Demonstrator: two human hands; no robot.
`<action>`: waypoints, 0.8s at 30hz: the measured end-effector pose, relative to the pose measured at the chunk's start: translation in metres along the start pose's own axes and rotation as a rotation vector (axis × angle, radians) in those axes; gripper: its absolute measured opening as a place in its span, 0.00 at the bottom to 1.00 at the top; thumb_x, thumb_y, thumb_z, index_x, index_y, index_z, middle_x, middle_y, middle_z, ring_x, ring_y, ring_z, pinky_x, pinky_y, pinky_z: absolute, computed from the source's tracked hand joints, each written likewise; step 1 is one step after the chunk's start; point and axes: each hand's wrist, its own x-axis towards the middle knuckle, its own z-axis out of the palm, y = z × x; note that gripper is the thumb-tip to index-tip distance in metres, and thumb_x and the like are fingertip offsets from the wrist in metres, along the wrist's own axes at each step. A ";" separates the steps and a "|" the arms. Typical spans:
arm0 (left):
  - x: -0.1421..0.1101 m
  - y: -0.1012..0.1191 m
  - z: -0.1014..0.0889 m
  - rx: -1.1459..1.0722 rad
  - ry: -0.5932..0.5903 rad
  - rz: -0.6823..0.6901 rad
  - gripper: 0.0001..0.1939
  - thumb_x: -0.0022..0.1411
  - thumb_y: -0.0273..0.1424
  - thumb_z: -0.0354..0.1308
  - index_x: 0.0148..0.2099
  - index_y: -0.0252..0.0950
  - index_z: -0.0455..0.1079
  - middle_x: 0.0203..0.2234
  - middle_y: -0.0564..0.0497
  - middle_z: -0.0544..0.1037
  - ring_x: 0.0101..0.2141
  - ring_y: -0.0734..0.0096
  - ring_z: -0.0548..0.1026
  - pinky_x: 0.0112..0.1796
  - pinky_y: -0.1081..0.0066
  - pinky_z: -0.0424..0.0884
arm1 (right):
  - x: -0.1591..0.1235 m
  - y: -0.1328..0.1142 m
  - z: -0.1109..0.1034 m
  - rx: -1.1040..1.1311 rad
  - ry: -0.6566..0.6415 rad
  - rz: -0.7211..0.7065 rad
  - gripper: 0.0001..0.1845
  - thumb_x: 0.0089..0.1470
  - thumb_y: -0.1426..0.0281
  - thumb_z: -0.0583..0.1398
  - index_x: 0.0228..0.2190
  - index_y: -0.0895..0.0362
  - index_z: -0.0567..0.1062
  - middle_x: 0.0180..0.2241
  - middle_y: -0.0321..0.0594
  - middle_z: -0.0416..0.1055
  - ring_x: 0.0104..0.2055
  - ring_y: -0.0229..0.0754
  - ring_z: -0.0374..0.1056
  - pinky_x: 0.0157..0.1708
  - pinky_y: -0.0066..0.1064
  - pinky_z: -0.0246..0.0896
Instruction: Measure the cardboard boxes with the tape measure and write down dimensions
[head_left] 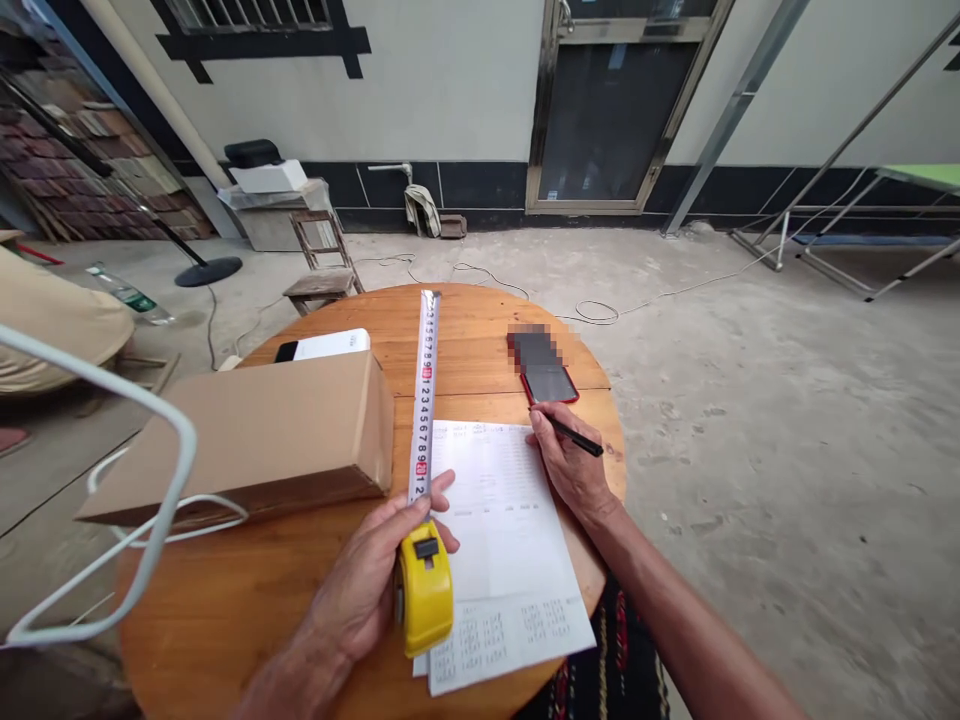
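My left hand (375,565) is closed around a yellow tape measure (427,595), its thumb on the drawn-out blade (422,400). The blade runs forward over the table, its end near the far rim. Between the fingers of my right hand (574,465) is a black pen (574,432), slanting across the hand. That hand rests at the right edge of paper sheets (510,540) with handwriting at top and bottom. Just beyond it lies a phone with a red case (551,375), partly blurred out. Left of the blade sits a closed cardboard box (255,430).
Everything lies on a round wooden table (480,310). A white box-like thing (334,344) is behind the carton. A white bent tube (180,470) crosses the left foreground. Beyond are a small wooden chair (322,270), a stand base (208,271) and cables on the concrete floor (750,420).
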 end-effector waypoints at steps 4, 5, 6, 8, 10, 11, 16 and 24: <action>-0.005 -0.015 -0.012 -0.044 0.034 0.048 0.08 0.55 0.33 0.62 0.33 0.32 0.72 0.33 0.44 0.81 0.26 0.76 0.73 0.26 0.79 0.64 | 0.003 0.002 0.001 0.072 -0.015 0.042 0.13 0.57 0.60 0.56 0.35 0.57 0.72 0.26 0.37 0.71 0.25 0.39 0.70 0.26 0.28 0.65; -0.006 -0.017 -0.014 -0.058 0.030 0.057 0.07 0.55 0.32 0.62 0.33 0.32 0.72 0.32 0.45 0.80 0.24 0.77 0.72 0.25 0.79 0.64 | 0.004 0.002 0.001 0.081 -0.023 0.046 0.14 0.57 0.60 0.55 0.35 0.57 0.72 0.25 0.37 0.71 0.25 0.39 0.70 0.26 0.29 0.65; -0.007 -0.018 -0.015 -0.071 0.021 0.065 0.08 0.55 0.32 0.61 0.35 0.32 0.73 0.29 0.46 0.80 0.23 0.77 0.72 0.24 0.79 0.64 | 0.006 0.002 0.000 0.094 -0.032 0.054 0.15 0.57 0.59 0.54 0.35 0.58 0.72 0.24 0.37 0.71 0.25 0.40 0.71 0.26 0.29 0.66; -0.007 -0.018 -0.017 -0.093 -0.010 0.075 0.09 0.55 0.31 0.61 0.38 0.31 0.73 0.24 0.48 0.79 0.20 0.77 0.71 0.23 0.79 0.63 | 0.008 0.001 -0.004 0.125 -0.047 0.069 0.18 0.59 0.57 0.52 0.37 0.59 0.70 0.24 0.37 0.70 0.25 0.40 0.71 0.26 0.30 0.67; -0.007 -0.017 -0.020 -0.108 -0.058 0.079 0.12 0.56 0.32 0.61 0.41 0.31 0.73 0.21 0.49 0.77 0.19 0.76 0.71 0.23 0.78 0.64 | 0.004 -0.004 -0.012 0.146 -0.057 0.077 0.19 0.60 0.57 0.51 0.38 0.59 0.69 0.26 0.39 0.71 0.28 0.41 0.72 0.28 0.31 0.69; -0.007 -0.016 -0.022 -0.111 -0.082 0.078 0.13 0.56 0.32 0.61 0.42 0.30 0.72 0.21 0.49 0.77 0.19 0.76 0.71 0.23 0.78 0.64 | -0.002 -0.008 -0.017 0.136 -0.060 0.070 0.19 0.60 0.57 0.51 0.39 0.59 0.70 0.29 0.41 0.72 0.31 0.42 0.73 0.30 0.33 0.69; -0.009 -0.017 -0.031 -0.114 -0.153 0.090 0.13 0.57 0.33 0.60 0.41 0.28 0.71 0.22 0.47 0.77 0.21 0.75 0.72 0.24 0.78 0.64 | -0.055 -0.035 -0.026 -0.171 -0.238 -0.181 0.14 0.60 0.65 0.53 0.46 0.52 0.71 0.46 0.45 0.71 0.48 0.47 0.67 0.47 0.42 0.64; -0.021 -0.029 -0.044 -0.003 -0.079 0.157 0.10 0.57 0.37 0.58 0.34 0.35 0.69 0.27 0.50 0.78 0.24 0.75 0.71 0.27 0.75 0.65 | -0.084 -0.054 0.015 -0.473 -0.419 -0.429 0.16 0.60 0.72 0.52 0.50 0.54 0.68 0.50 0.45 0.70 0.52 0.47 0.64 0.53 0.48 0.57</action>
